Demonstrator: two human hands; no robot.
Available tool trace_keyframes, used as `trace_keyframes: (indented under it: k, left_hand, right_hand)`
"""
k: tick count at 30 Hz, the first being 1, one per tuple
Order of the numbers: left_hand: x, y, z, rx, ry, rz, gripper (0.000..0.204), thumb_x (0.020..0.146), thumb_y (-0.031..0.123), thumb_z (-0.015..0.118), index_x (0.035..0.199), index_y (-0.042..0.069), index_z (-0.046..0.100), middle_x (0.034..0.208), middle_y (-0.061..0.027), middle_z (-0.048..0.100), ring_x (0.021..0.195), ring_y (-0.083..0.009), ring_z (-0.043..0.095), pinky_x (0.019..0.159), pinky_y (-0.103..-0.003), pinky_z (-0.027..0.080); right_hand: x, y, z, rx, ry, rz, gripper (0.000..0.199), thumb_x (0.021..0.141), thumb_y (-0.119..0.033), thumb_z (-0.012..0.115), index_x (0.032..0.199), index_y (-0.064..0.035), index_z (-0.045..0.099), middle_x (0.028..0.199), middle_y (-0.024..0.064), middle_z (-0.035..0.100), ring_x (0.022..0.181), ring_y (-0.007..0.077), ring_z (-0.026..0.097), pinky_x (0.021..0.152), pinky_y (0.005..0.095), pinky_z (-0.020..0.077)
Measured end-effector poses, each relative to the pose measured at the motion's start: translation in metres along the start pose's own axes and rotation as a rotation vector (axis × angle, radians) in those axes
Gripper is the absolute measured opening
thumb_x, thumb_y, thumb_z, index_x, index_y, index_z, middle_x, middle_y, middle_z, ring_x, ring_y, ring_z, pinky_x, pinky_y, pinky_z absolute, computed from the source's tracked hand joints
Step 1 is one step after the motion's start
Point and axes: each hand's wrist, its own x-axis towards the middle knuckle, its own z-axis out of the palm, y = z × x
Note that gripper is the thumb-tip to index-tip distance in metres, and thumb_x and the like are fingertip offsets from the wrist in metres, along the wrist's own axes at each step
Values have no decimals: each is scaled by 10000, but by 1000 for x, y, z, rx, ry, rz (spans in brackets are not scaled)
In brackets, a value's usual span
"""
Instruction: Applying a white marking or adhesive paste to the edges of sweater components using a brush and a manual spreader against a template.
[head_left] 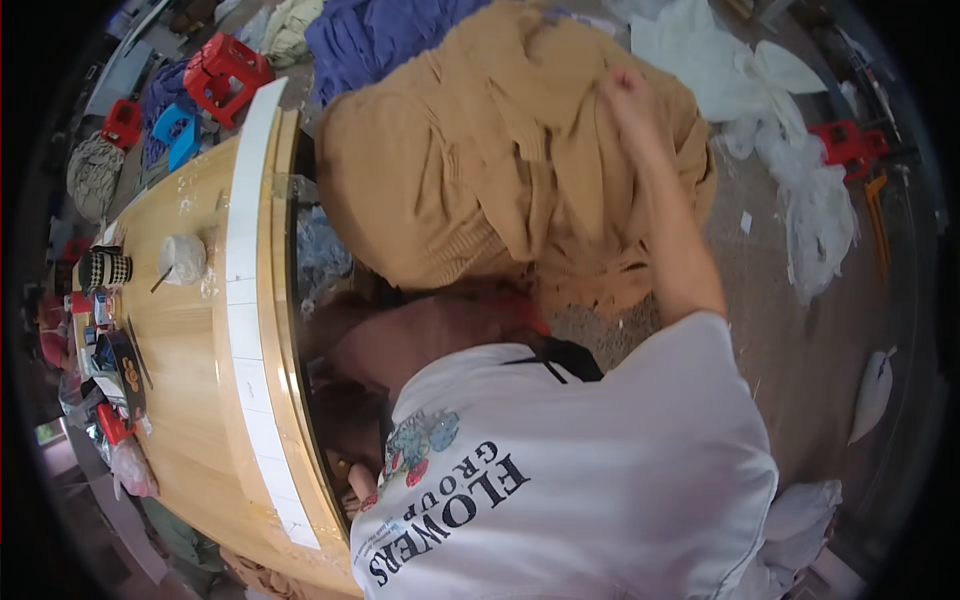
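Note:
A big heap of tan knitted garments (470, 150) with ribbed edges lies before me. My right arm reaches far out over it, and my right hand (626, 90) is closed in a fist on the knit near the top right, apparently gripping a fold of a tan knitted garment. Close to my body, beside the table's edge, only a small part of my left hand (359, 484) shows past my white shirt. Its fingers are hidden, and dark brown cloth (350, 420) lies next to it.
On the left stands a wooden table (190, 350) with a white strip along its edge, a white tub (183, 260) and small items. Red stools (228, 78) and a blue stool (178, 135) stand beyond. Purple cloth (370, 40) and plastic bags (815, 220) lie around the heap.

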Motion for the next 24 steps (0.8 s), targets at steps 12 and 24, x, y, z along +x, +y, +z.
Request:
trace_keyframes:
  k: [12,24]
  left_hand:
    - [-30,-39,-16,323,87,-92,667,786,280,481,1336,-36,273,1320,-229,372,1186,-343,400,996,-379,330]
    - [-88,-16,38,408,139,-90,872,676,40,588,1404,5,109,1345,-212,335,1175,-307,398,1001,-325,315]
  right_hand:
    - [5,-17,11,-487,165,-1000,340,759,-89,612,1085,-23,539,987,127,574,919,255,553,776,333,451]
    - [-134,94,41,-845,-215,-582,607,587,-104,655,1169,-177,499,1242,190,370,1157,365,356,951,528,253]
